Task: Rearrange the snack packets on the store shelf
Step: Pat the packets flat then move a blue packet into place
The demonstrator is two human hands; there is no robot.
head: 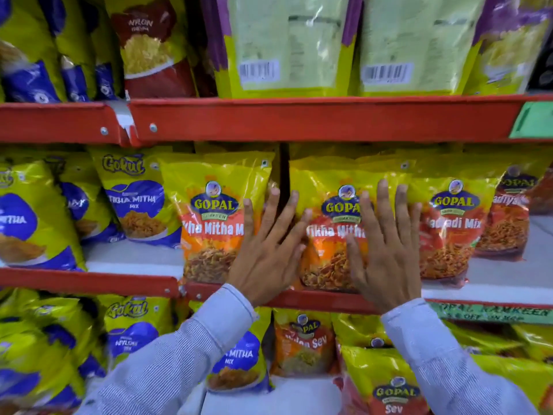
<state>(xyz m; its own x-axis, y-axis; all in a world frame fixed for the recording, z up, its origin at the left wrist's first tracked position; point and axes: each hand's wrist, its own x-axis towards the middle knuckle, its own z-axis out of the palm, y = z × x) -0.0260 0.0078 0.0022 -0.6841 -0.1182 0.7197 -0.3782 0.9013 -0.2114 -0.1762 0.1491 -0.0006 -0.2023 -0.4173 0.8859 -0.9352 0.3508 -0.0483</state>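
Observation:
On the middle shelf stand two yellow-and-orange Gopal Tikha Mitha Mix packets, one at left (214,223) and one in the middle (329,211). A Gopal Nadiyadi Mix packet (454,229) stands to their right. My left hand (269,250) lies flat with fingers spread over the gap between the two Tikha Mitha packets. My right hand (386,250) is flat on the front of the middle packet, fingers apart. Neither hand grips anything.
Red shelf rails (299,118) run above and below the middle row. Blue-and-yellow Gokul packets (134,199) fill the left side. Large pouches with barcodes (287,46) stand on the top shelf. More Gopal and Gokul packets (302,339) crowd the bottom shelf.

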